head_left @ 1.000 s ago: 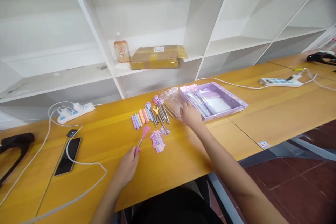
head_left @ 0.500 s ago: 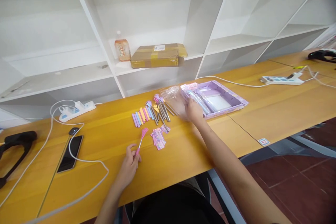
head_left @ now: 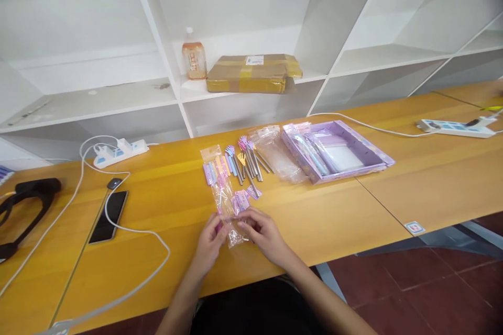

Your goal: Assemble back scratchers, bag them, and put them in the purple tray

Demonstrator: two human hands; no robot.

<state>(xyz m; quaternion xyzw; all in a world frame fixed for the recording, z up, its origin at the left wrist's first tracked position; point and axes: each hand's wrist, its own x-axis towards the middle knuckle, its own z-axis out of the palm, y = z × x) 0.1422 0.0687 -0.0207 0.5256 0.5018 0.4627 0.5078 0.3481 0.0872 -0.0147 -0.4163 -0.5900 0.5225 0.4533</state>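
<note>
A clear plastic bag point(head_left: 223, 194) stretches across the table between my hands, its top end over the row of pastel sleeves point(head_left: 211, 172). My right hand point(head_left: 264, 231) pinches the bag's near part. At the bag's left edge, my left hand point(head_left: 212, 238) is closed, with a bit of pink handle showing between its fingers; the rest of that back scratcher is hidden. Several telescopic back scratchers point(head_left: 251, 165) with small hand-shaped heads lie beyond. Small printed purple cards point(head_left: 241, 200) lie partly behind the bag.
Clear bags point(head_left: 281, 154) lie beside a purple box point(head_left: 373, 154) holding bagged items. A phone point(head_left: 108, 220), white cable point(head_left: 165, 256) and power strip point(head_left: 121, 153) are on the left. Another power strip point(head_left: 456, 127) is at right. A bottle point(head_left: 194, 57) and carton point(head_left: 251, 76) stand on the shelf.
My right hand has come from the purple box to the front of me with a clear bag. My left hand has moved slightly right to meet it. The view has shifted slightly.
</note>
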